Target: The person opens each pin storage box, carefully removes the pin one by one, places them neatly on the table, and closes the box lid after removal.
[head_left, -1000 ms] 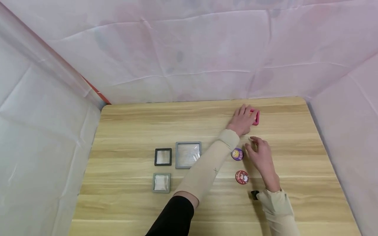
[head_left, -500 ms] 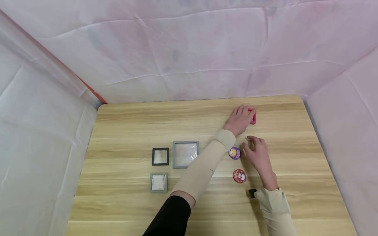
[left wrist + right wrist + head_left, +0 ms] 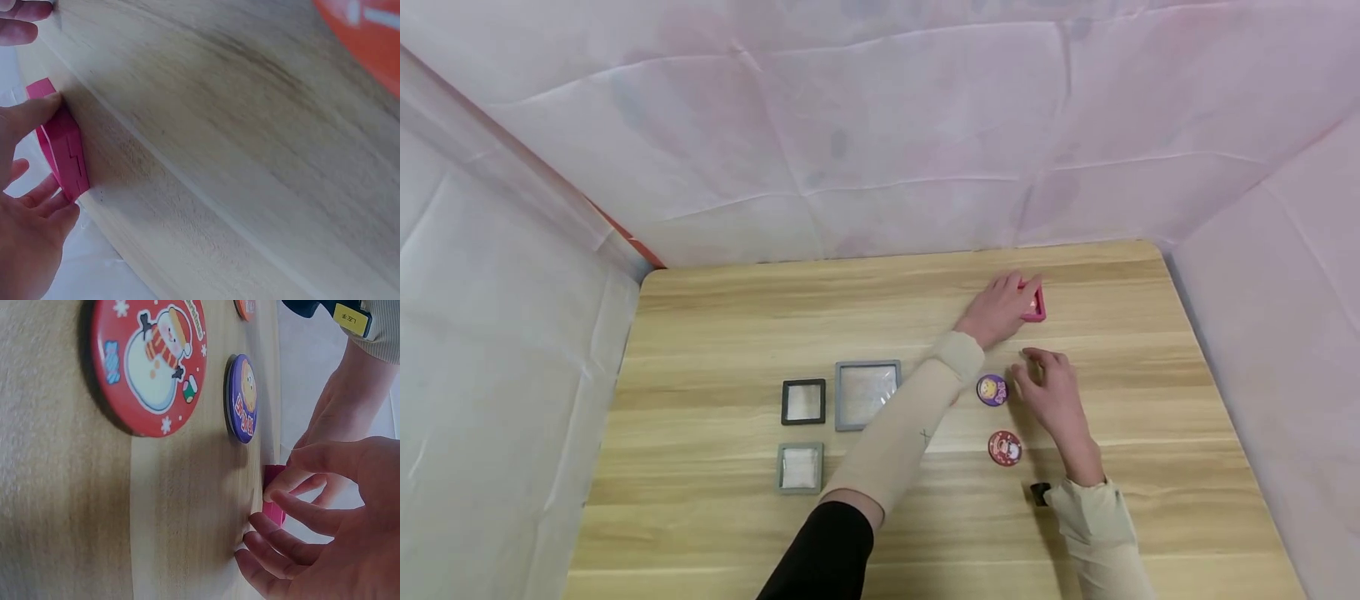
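Note:
Near the table's far edge, a small pink square frame [image 3: 1039, 312] is held by my left hand [image 3: 995, 310]. In the left wrist view the thumb presses one edge of the pink frame [image 3: 62, 134] while curled fingers hold the opposite edge. My right hand [image 3: 1049, 390] hovers just above the table with loosely bent fingers and nothing between them. Left of it lies a purple round badge [image 3: 992, 389] with a yellow character. Closer to me is a red round badge [image 3: 1004, 448] showing a snowman. An orange badge [image 3: 245, 307] is mostly covered by my left forearm in the head view.
On the left lie a black square frame [image 3: 786, 403], a larger grey frame [image 3: 839, 398] and a small grey-green frame [image 3: 781, 471], all with clear film. My left forearm crosses over the large frame's corner. Pale cloth walls [image 3: 880, 150] stand around the wooden table [image 3: 722, 325].
My left hand and the pink frame have come slightly nearer to me. A sliver of the orange badge now shows beside the left sleeve. The right hand stays nearly still; the head view drifts a little.

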Demonstrator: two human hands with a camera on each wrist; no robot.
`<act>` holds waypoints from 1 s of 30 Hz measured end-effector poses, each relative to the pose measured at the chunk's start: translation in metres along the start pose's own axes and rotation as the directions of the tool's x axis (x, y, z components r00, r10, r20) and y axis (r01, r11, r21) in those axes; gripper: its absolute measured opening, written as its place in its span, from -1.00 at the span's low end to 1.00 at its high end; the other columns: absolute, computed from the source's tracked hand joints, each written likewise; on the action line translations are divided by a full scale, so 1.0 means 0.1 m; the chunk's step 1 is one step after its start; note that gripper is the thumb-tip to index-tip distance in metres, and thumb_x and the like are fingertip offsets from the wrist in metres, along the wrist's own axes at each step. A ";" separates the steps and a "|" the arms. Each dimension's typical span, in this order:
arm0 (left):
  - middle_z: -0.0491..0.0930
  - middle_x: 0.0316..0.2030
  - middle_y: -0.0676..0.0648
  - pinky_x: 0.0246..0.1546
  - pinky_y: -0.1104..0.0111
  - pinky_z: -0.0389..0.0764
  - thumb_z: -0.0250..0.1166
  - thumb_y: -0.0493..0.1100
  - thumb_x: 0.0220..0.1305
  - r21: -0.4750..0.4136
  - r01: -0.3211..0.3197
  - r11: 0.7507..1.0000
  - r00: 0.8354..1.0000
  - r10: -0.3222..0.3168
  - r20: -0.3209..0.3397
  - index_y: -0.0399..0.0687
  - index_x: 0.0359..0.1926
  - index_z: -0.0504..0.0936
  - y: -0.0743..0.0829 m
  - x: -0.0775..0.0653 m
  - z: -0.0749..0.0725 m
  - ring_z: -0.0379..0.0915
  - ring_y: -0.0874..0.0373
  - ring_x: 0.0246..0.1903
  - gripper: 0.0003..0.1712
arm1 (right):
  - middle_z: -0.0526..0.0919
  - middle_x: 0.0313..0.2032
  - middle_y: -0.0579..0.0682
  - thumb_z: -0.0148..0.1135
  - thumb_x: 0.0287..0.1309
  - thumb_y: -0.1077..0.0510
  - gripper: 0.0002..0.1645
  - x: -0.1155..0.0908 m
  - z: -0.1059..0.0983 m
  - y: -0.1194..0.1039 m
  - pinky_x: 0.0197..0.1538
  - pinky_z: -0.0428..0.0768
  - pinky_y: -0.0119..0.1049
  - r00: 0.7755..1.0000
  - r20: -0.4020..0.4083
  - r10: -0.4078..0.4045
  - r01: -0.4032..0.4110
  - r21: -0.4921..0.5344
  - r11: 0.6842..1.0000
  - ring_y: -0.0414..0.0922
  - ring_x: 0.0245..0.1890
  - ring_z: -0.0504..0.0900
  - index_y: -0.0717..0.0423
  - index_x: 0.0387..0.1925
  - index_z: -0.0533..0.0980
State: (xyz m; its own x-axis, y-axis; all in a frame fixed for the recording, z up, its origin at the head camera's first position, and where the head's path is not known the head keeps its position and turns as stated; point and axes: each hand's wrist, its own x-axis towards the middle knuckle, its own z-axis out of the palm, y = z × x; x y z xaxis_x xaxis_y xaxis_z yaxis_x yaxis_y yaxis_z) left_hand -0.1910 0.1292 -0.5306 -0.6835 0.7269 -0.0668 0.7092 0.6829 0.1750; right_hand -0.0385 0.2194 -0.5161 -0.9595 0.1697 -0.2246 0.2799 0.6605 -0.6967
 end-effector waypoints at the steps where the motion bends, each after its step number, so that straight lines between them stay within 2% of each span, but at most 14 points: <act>1: 0.33 0.42 -0.11 0.51 0.30 0.35 0.18 -0.01 0.47 -0.013 0.002 1.000 1.000 -0.002 0.005 0.01 0.63 0.00 -0.01 -0.01 0.00 0.30 0.04 0.40 -0.14 | 0.30 0.28 0.58 0.15 0.41 0.10 -0.36 0.00 0.01 0.00 0.37 0.26 0.44 1.000 0.004 0.007 -0.007 0.002 1.000 0.46 0.30 0.26 0.49 0.32 0.35; 6: 0.31 0.41 -0.09 0.43 0.37 0.44 0.26 0.00 0.40 -0.052 0.009 0.999 0.999 -0.006 0.045 0.01 0.63 -0.04 -0.04 -0.03 -0.02 0.33 0.09 0.35 -0.06 | 0.30 0.29 0.57 0.16 0.40 0.12 -0.37 0.00 0.02 0.00 0.37 0.25 0.43 1.000 0.004 0.010 -0.010 0.000 1.000 0.45 0.30 0.25 0.48 0.32 0.36; 14: 0.39 0.35 -0.11 0.34 0.41 0.53 0.30 0.06 0.35 -0.043 -0.024 0.999 0.999 0.025 0.038 -0.02 0.61 -0.01 -0.10 -0.08 -0.13 0.42 0.12 0.27 -0.02 | 0.31 0.27 0.58 0.16 0.40 0.14 -0.39 0.03 0.01 -0.02 0.36 0.25 0.43 1.000 -0.002 0.001 -0.001 -0.002 1.000 0.46 0.30 0.24 0.50 0.30 0.37; 21: 0.41 0.31 -0.11 0.25 0.42 0.61 0.32 0.10 0.33 -0.041 -0.041 0.998 0.997 0.044 0.061 -0.05 0.59 0.03 -0.11 -0.16 -0.15 0.46 0.14 0.19 -0.02 | 0.31 0.28 0.57 0.14 0.42 0.10 -0.38 0.07 -0.01 -0.03 0.35 0.26 0.44 1.000 0.018 0.018 -0.017 -0.014 1.000 0.47 0.31 0.22 0.46 0.32 0.37; 30: 0.42 0.26 -0.12 0.11 0.42 0.68 0.33 0.12 0.32 -0.093 -0.053 0.994 0.996 0.059 0.070 -0.04 0.55 0.08 -0.14 -0.31 -0.17 0.50 0.14 0.07 -0.05 | 0.47 0.14 0.50 0.06 0.48 0.05 -0.42 0.12 -0.01 -0.03 0.15 0.52 0.33 1.000 -0.011 -0.008 0.008 0.029 1.000 0.38 0.13 0.45 0.42 0.31 0.41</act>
State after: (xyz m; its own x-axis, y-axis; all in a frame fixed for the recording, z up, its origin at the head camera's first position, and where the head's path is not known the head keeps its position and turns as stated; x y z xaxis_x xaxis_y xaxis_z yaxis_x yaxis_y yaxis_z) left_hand -0.1828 0.0963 -0.5139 -0.6263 0.7695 -0.1250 0.7251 0.6340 0.2688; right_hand -0.0509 0.2207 -0.5160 -0.9620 0.1726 -0.2114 0.2727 0.6400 -0.7183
